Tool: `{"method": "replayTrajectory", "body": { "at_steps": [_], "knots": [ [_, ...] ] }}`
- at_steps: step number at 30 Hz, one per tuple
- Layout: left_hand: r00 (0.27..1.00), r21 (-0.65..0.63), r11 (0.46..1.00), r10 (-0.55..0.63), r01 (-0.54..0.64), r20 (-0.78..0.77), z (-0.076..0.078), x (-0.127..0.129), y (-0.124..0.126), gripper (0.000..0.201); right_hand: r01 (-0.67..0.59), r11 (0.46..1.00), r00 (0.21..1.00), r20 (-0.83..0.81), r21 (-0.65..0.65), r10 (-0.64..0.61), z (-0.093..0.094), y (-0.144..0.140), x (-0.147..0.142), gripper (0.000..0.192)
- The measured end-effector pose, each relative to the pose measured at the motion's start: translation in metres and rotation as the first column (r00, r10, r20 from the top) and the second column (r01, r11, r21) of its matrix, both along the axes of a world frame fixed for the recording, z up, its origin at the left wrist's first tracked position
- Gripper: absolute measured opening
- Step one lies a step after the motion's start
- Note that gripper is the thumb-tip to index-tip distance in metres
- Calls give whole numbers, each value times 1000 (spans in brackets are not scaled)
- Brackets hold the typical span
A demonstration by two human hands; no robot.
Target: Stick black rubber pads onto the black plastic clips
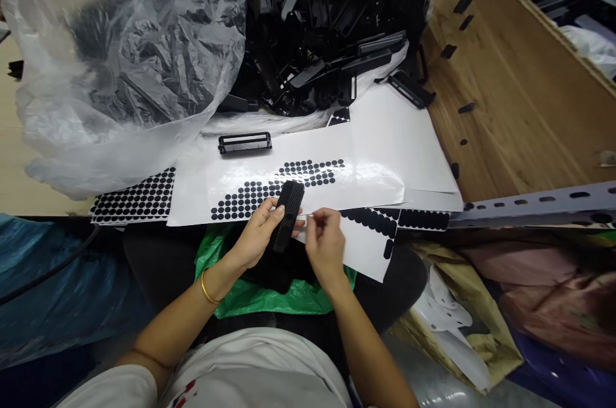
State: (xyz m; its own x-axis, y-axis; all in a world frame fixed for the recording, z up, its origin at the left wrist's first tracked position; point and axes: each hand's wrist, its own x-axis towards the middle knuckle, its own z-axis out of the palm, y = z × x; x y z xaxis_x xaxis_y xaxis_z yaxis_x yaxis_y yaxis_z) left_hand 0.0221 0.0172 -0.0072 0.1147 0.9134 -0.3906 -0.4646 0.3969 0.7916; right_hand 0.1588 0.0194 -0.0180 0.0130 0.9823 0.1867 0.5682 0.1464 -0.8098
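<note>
One black part (287, 210), oblong and finely ribbed, is clamped between the thumb and fingers of the left hand (260, 231) and is held tilted over the near edge of the table (12, 158). The right hand (327, 240) is held just beside it, fingers bent; whether its fingertips meet or grip anything cannot be told. One smooth gold bangle (208, 287) is worn on the left wrist.

Along the table's near edge, one glossy white sheet (375, 170) is laid, dotted with flat black rounds (248, 197), too many to be counted. Near its far left corner, one slotted black frame (245, 142) is set. Past the table's near edge, one sheet with long ovals (368, 254) is seen jutting out.

Farther back, hard black pieces (332, 23) are heaped, uncountable, beside one crinkled clear plastic bag (139, 61). The table's right edge is lined by one wood-grained board (505, 100), marked by several dark patches. Below the near edge, one green sack (283, 303) is spread across the lap.
</note>
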Motion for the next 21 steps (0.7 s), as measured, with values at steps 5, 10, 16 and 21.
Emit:
{"method": "replayTrajectory", "body": {
  "at_steps": [5,10,16,21],
  "knots": [
    [998,-47,999,-6,9,67,3,-1,3,33,313,942,939,112,117,-326,8,-7,67,13],
    [996,-57,998,10,-5,85,-3,3,7,27,414,892,909,21,-181,-417,14,-9,123,36],
    [998,-62,998,-9,13,70,-7,6,7,24,117,925,935,-273,-361,-225,16,-8,130,35],
    [997,-70,998,2,3,72,-8,7,8,24,126,937,943,-254,-327,-215,15,-5,136,34]
  ]
}}
